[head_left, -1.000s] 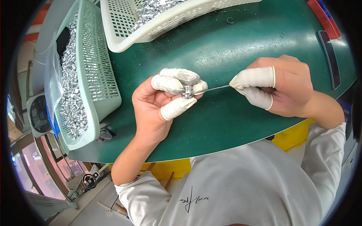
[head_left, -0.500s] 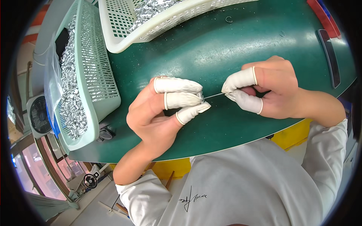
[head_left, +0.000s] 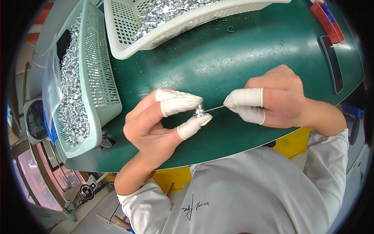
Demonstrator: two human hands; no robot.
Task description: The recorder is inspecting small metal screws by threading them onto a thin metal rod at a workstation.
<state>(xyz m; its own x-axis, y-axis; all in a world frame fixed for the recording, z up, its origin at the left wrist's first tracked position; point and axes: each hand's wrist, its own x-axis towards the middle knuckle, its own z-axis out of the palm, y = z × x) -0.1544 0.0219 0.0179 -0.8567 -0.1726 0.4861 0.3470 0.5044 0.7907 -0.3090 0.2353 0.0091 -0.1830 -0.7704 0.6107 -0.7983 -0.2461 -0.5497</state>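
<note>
The left hand (head_left: 156, 124) is pinching a small metal part (head_left: 200, 113); the right hand (head_left: 272, 97) is gripping a thin wire (head_left: 214, 109) lying crosswise along the desk's (head_left: 233, 58) near edge, its tip meeting the part.

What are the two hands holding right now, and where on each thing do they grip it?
The left hand pinches a small silvery metal part between its white-capped fingertips. The right hand pinches a thin metal pin at its right end, its tip meeting the part.

bright, even overhead light, soft glare on the green table (head_left: 241, 58), sharp centre, fisheye bending and dark rim.
</note>
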